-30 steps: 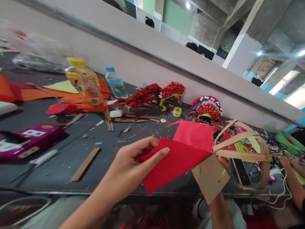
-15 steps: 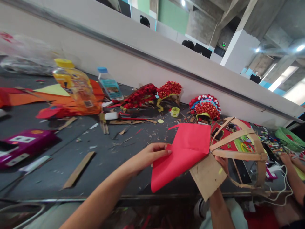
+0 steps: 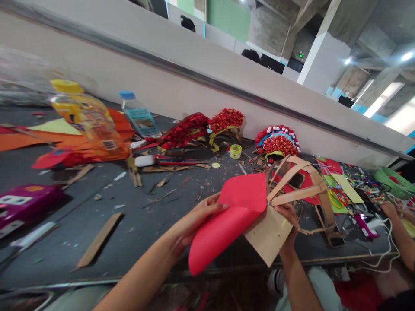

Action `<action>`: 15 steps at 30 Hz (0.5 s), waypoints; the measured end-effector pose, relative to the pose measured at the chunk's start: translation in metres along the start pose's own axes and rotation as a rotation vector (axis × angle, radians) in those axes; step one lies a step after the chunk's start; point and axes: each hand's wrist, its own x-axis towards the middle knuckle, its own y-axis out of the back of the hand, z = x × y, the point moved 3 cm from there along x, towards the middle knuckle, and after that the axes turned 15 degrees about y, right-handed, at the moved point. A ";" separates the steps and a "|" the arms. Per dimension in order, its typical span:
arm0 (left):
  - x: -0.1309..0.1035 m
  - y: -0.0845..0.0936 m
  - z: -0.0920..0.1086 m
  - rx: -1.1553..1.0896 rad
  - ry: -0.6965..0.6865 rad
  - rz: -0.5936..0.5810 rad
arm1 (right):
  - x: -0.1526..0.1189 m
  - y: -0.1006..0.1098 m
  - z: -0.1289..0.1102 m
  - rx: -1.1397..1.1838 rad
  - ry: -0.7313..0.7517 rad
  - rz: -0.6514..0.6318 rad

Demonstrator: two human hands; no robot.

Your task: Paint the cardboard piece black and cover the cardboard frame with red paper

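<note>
My left hand (image 3: 202, 214) pinches the left edge of a red sheet (image 3: 243, 192), thumb on top; its lower part curls over. At the sheet's right side, my right hand (image 3: 288, 216) grips a tan cardboard frame (image 3: 300, 194) made of bent strips. A flat cardboard piece (image 3: 269, 235) hangs below the frame, partly behind the red sheet. The fingertips of my right hand are partly hidden by the cardboard.
Two bottles (image 3: 97, 125) and a purple device (image 3: 30, 205) stand at left. Red decorated pieces (image 3: 227, 121) lie along the wall. A cardboard strip (image 3: 100, 239) lies near the front edge. Another person's hand (image 3: 391, 211) and a green basket (image 3: 394, 181) are at right.
Both hands have shifted slightly left and down in view with the red sheet and cardboard. The frame has tilted and turned, and the sheet's lower part is more curled.
</note>
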 end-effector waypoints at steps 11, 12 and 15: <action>-0.004 0.007 -0.008 -0.131 0.189 0.101 | 0.016 -0.038 0.003 -0.066 0.146 -0.128; -0.004 0.008 -0.008 -0.145 0.186 0.109 | 0.018 -0.041 0.006 -0.074 0.096 -0.128; -0.001 0.011 -0.005 -0.194 0.122 0.173 | 0.025 -0.047 0.013 -0.075 -0.077 -0.165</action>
